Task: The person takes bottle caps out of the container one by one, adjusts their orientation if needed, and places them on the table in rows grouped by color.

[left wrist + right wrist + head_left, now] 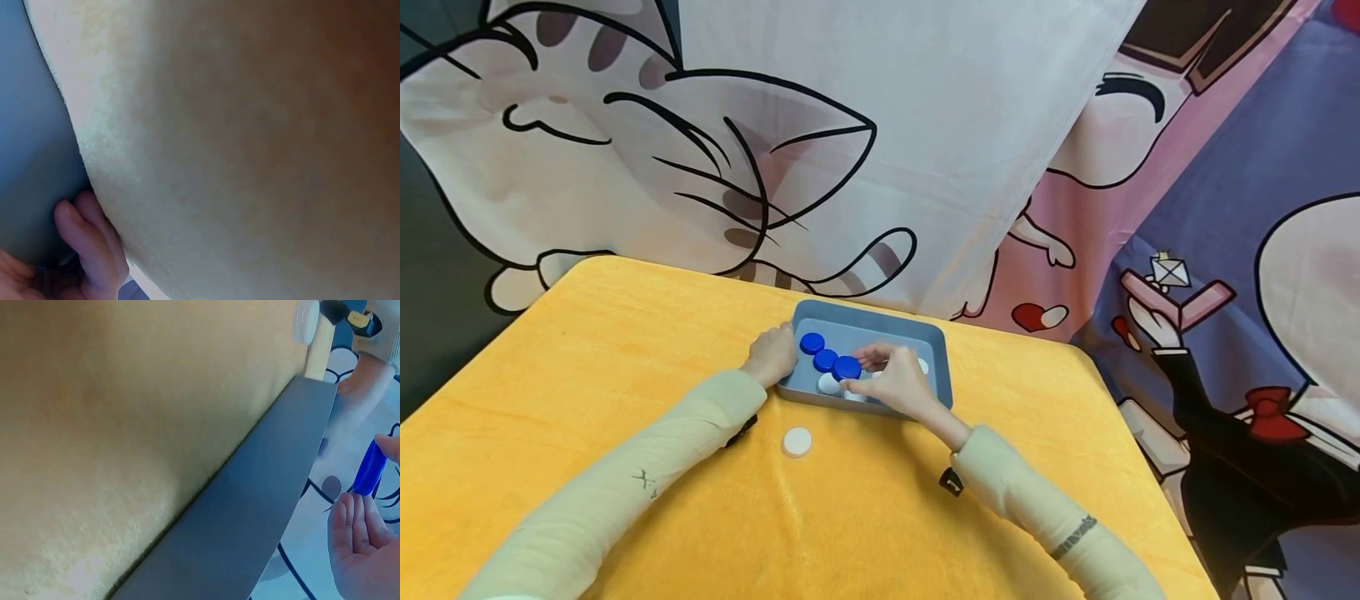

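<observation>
A shallow grey-blue tray [871,315] stands on the table. At its left end my left hand [772,357] holds the side wall, with its fingers [94,244] curled at the wall in the left wrist view. Over the tray, my right hand [898,379] pinches a round blue cap [370,467] between thumb and fingertips. Two more blue caps, one farther back [812,343] and one nearer [825,360], lie in the tray's left half. White caps [829,384] lie along the front of the tray, partly hidden by the right hand.
A white cap [797,442] lies on the yellow tablecloth [715,517] in front of the tray. Behind the table hangs a cloth [925,167] printed with cartoon figures. Dark straps show at both sleeve cuffs.
</observation>
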`<state>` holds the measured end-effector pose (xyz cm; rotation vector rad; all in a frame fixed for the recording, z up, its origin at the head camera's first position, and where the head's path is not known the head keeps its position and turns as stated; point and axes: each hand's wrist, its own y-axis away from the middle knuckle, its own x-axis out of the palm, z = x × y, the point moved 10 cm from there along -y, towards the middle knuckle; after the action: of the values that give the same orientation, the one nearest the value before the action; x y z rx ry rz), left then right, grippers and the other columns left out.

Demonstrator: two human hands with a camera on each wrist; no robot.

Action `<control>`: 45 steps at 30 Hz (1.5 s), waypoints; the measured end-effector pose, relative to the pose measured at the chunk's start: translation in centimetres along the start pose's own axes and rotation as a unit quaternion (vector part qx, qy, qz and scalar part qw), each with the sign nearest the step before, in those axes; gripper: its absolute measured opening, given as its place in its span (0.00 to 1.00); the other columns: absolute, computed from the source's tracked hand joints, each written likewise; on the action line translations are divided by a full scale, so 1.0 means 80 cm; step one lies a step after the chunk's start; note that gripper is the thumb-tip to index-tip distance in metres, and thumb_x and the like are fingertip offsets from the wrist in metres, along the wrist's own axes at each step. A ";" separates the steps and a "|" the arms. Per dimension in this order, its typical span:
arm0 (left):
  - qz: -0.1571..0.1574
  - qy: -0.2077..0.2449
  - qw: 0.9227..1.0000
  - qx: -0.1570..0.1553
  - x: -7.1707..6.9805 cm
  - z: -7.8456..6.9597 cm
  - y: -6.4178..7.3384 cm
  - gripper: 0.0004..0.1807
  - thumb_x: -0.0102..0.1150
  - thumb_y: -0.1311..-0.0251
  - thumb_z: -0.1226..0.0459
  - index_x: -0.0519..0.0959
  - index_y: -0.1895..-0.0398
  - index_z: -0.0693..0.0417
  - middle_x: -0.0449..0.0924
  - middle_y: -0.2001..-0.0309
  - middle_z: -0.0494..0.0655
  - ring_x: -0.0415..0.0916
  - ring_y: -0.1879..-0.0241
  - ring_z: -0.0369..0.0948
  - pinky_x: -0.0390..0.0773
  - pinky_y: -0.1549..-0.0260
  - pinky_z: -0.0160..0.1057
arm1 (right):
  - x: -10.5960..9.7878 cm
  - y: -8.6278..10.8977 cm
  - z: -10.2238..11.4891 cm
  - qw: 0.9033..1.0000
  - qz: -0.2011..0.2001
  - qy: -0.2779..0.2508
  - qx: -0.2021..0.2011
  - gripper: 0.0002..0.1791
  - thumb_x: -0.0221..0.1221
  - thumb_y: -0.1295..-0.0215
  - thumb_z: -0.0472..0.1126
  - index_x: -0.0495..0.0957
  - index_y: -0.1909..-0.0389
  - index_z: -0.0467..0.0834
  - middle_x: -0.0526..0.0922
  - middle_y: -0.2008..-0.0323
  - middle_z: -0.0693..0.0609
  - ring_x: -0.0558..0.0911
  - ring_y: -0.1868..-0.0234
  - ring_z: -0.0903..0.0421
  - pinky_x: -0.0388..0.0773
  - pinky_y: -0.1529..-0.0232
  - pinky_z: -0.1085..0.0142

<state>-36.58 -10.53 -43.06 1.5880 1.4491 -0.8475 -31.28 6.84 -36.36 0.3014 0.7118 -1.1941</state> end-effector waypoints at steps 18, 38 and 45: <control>-0.002 0.001 1.000 -0.002 0.000 -0.001 -0.002 0.17 0.43 0.32 0.69 0.67 0.46 0.73 0.78 0.55 0.68 0.80 0.59 0.55 0.81 0.57 0.53 | 0.019 0.037 0.022 0.999 0.019 0.004 -0.031 0.21 0.76 0.58 0.46 0.84 0.62 0.43 0.87 0.66 0.52 0.85 0.64 0.56 0.83 0.59 0.64; 0.001 0.002 1.000 0.001 0.001 0.000 0.000 0.16 0.45 0.32 0.69 0.68 0.47 0.73 0.79 0.57 0.67 0.80 0.60 0.54 0.81 0.56 0.52 | 0.073 0.072 0.038 0.994 0.097 -0.005 -0.056 0.21 0.76 0.58 0.46 0.84 0.61 0.44 0.87 0.66 0.54 0.83 0.65 0.63 0.81 0.60 0.70; -0.003 0.000 1.000 0.003 0.001 0.001 -0.002 0.16 0.44 0.33 0.69 0.68 0.47 0.74 0.78 0.56 0.69 0.80 0.58 0.56 0.81 0.56 0.53 | 0.094 0.081 0.038 0.990 0.127 0.012 -0.057 0.21 0.76 0.59 0.47 0.84 0.62 0.46 0.86 0.68 0.57 0.81 0.67 0.67 0.79 0.63 0.74</control>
<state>-36.71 -10.56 -43.18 1.5893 1.4529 -0.8562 -22.84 1.91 -39.93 0.3011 0.7372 -0.9064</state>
